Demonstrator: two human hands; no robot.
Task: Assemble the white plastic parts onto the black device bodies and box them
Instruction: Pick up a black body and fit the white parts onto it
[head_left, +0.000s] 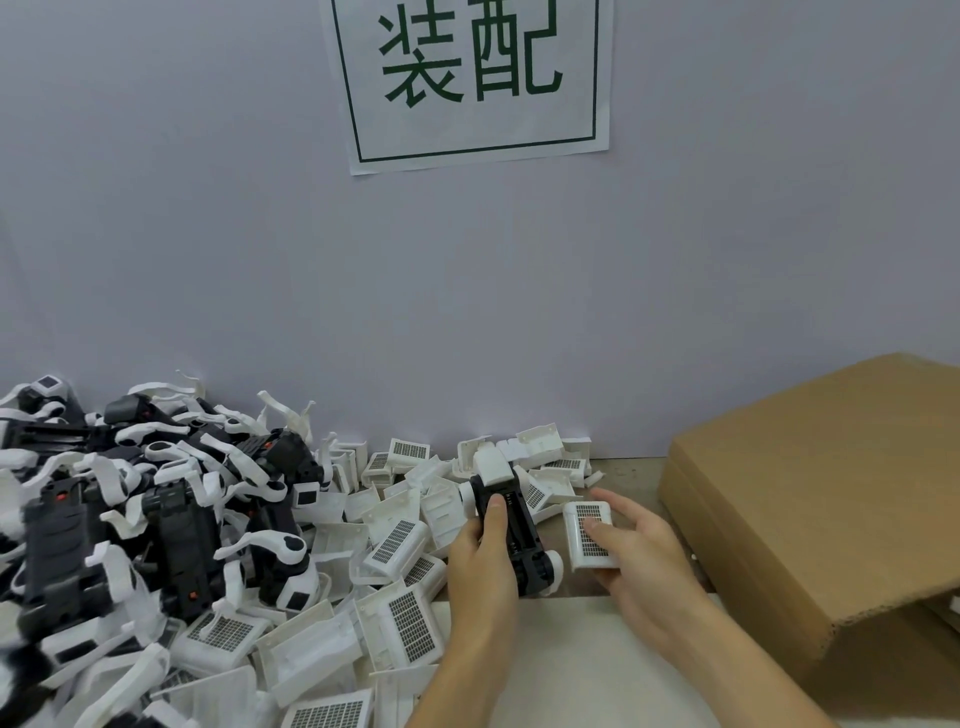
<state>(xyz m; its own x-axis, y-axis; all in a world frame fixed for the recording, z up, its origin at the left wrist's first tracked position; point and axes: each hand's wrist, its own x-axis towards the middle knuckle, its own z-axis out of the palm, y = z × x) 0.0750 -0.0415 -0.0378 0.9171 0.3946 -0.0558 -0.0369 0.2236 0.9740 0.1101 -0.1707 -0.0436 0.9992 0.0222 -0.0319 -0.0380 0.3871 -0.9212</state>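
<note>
Assembly step in hand: one body held, one white grille part picked up, not yet joined.

Left hand (480, 564) grips a black device body (511, 535), thumb along its top, tilted over the bench edge; a white piece already sits at its far end. Right hand (631, 556) holds a white grille part (589, 535) just beside the body, fingers curled round it, grille face up. Apart, not touching. Loose white parts pile (400, 545) lies to the left, black bodies heap (171, 519) further left. Cardboard box (810, 499) stands to the right, flap over its opening. Next move, by my reading: turn the grille part to match the body's open side, press home, then box it.
</note>
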